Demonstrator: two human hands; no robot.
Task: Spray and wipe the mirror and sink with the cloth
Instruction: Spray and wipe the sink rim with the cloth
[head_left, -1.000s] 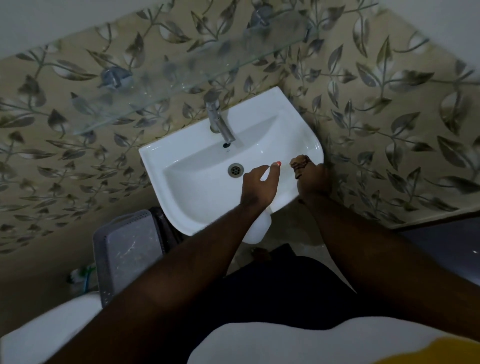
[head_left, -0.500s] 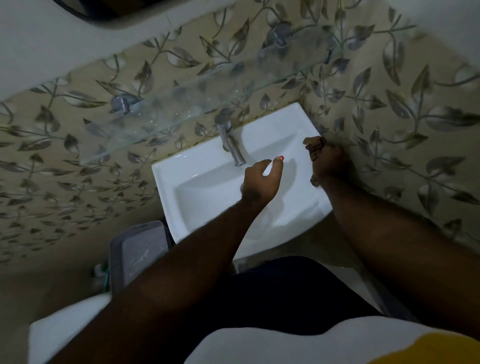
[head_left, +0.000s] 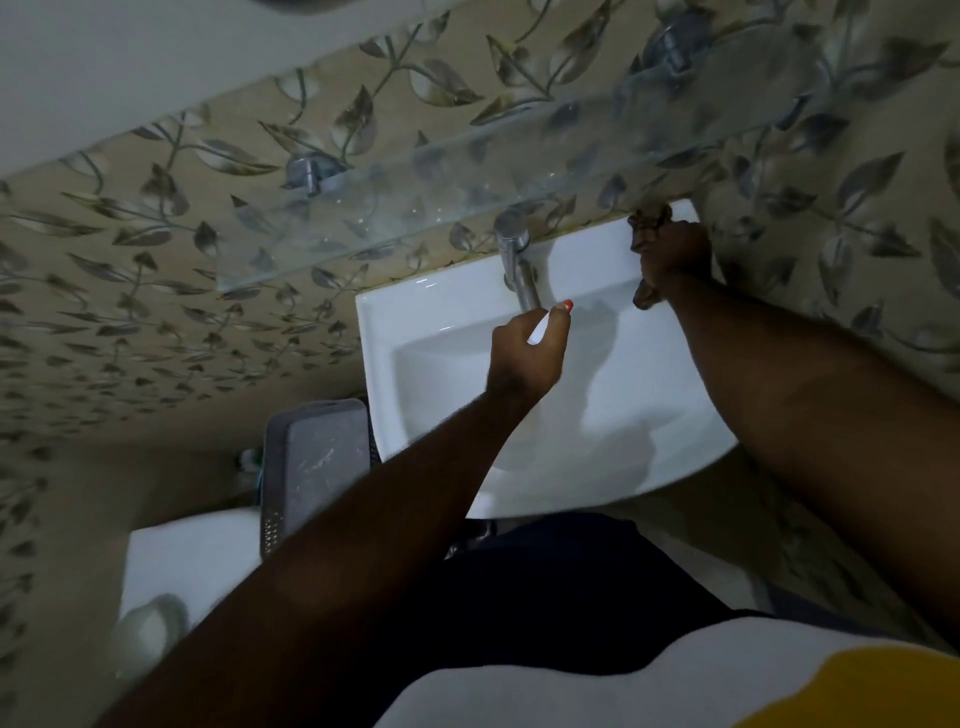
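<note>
Both hands moved up toward tap (head_left: 517, 265) since earlier. Left hand (head_left: 527, 351) grip wrapped on spray bottle (head_left: 540, 328), nozzle by spout. Right hand (head_left: 672, 254) fisted on cloth (head_left: 649, 221) at sink (head_left: 415, 332) back-right corner, nearer wall.

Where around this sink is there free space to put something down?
The glass shelf above the tap looks bare. So does the sink ledge left of the tap. The back right corner is crowded by the right hand with its cloth.
</note>
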